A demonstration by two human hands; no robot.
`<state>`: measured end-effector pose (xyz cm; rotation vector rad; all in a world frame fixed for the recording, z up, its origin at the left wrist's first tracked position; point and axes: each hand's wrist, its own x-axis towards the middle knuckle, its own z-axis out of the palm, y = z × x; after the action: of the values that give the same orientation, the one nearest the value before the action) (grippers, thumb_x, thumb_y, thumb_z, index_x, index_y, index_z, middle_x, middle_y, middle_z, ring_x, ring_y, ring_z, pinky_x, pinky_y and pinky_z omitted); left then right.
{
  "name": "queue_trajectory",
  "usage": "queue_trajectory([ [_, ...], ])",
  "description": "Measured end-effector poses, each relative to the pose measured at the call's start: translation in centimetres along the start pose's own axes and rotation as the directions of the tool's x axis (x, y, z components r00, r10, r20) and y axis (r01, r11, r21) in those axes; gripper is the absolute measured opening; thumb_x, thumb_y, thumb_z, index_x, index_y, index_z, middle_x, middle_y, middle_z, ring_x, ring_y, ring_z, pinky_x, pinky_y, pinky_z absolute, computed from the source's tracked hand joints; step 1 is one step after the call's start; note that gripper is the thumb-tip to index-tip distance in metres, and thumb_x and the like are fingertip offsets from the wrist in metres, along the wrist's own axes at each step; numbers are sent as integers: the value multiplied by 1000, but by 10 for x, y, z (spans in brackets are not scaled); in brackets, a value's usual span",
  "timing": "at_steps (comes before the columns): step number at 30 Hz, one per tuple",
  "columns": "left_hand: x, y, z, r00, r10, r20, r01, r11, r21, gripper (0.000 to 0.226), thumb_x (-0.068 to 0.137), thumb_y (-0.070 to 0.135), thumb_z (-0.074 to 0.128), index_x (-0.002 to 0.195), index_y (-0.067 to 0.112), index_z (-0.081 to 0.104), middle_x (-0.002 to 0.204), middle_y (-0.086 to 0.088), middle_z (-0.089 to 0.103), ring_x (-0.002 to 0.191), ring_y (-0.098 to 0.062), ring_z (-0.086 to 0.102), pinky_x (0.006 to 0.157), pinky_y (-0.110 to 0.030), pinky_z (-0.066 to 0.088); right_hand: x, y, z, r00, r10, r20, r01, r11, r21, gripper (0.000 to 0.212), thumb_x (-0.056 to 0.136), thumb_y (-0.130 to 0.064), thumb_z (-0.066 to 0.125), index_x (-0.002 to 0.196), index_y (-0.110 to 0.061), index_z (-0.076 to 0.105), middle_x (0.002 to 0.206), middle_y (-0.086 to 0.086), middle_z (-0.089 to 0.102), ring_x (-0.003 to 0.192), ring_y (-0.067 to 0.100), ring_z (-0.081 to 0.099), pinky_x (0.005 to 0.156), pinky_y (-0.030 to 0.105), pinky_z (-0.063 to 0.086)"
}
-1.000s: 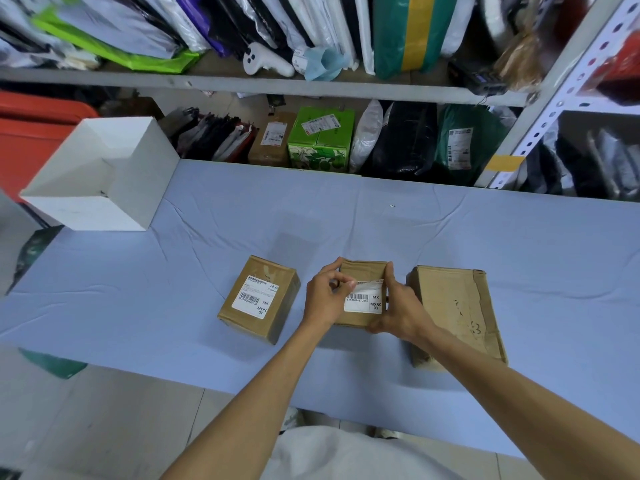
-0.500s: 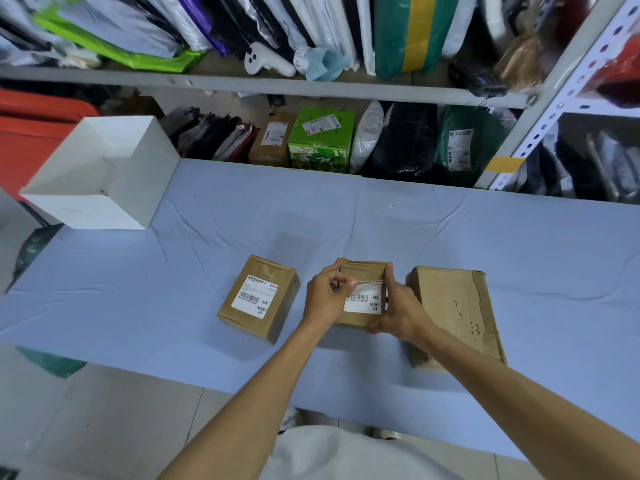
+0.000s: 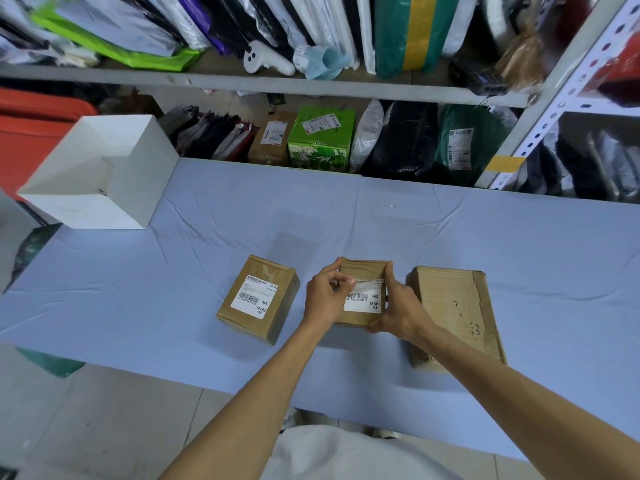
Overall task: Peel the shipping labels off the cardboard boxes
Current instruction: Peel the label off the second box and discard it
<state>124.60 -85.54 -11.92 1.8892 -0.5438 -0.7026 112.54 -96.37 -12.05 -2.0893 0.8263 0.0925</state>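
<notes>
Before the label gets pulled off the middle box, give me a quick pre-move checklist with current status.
1. Middle box steadied: ok, right hand grips its right side.
2. Label corner started: ok, left hand pinches at the upper left of the middle label.
3. Label intact: cannot tell, the hand hides the lifted edge.
4. Room to pull: ok, blue table beyond is bare.
5. Left box pending: ok, its label is fully stuck.
6. Right box: no label showing.
</notes>
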Motion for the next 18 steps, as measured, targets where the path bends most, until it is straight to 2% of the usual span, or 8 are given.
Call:
queue_trajectory([
  [4,1,1,1,1000,4,-4,-4,1000,3,13,86,16,68,86,3,70,144,6,48,91,-6,61,77,-16,48,1,0,0,1000,3,-2,-3,1000,12,143,57,-14,88,147,-11,-23,118,-5,58,97,8,56,83,14,45],
  [7,2,2,2,1000,-1,-7,1,1000,-3,14,86,17,68,86,3,69,144,7,48,95,-12,63,82,-24,51,2,0,0,1000,6,0,-6,1000,14,143,58,-13,88,147,-11,-24,117,-5,57,97,9,56,83,13,43],
  [9,2,2,2,1000,-3,-1,3,1000,-3,14,86,17,68,87,2,69,144,7,48,91,-5,62,82,-22,50,2,0,0,1000,3,-6,-3,1000,5,143,58,-13,87,146,-10,-24,117,-4,57,97,9,56,82,13,43],
  [12,3,1,2,1000,-4,2,4,1000,5,13,86,15,68,87,3,70,144,7,48,84,9,56,77,-13,46,2,0,-1,1000,3,-12,-3,1000,-5,142,58,-13,87,146,-9,-25,119,-3,58,99,12,58,82,14,45],
  [16,3,0,3,1000,-12,5,12,1000,5,15,86,17,68,87,2,69,145,7,47,91,-7,62,74,-11,46,2,2,0,1000,-2,-12,2,1000,1,142,58,-13,86,147,-9,-24,117,-3,58,95,10,57,75,7,42],
  [18,3,1,3,1000,-10,7,10,1000,10,14,86,17,68,88,3,70,145,7,47,91,-3,59,70,-6,44,1,2,0,1000,-6,-15,6,1000,7,141,58,-12,86,147,-9,-23,115,-4,57,92,8,56,70,1,40],
])
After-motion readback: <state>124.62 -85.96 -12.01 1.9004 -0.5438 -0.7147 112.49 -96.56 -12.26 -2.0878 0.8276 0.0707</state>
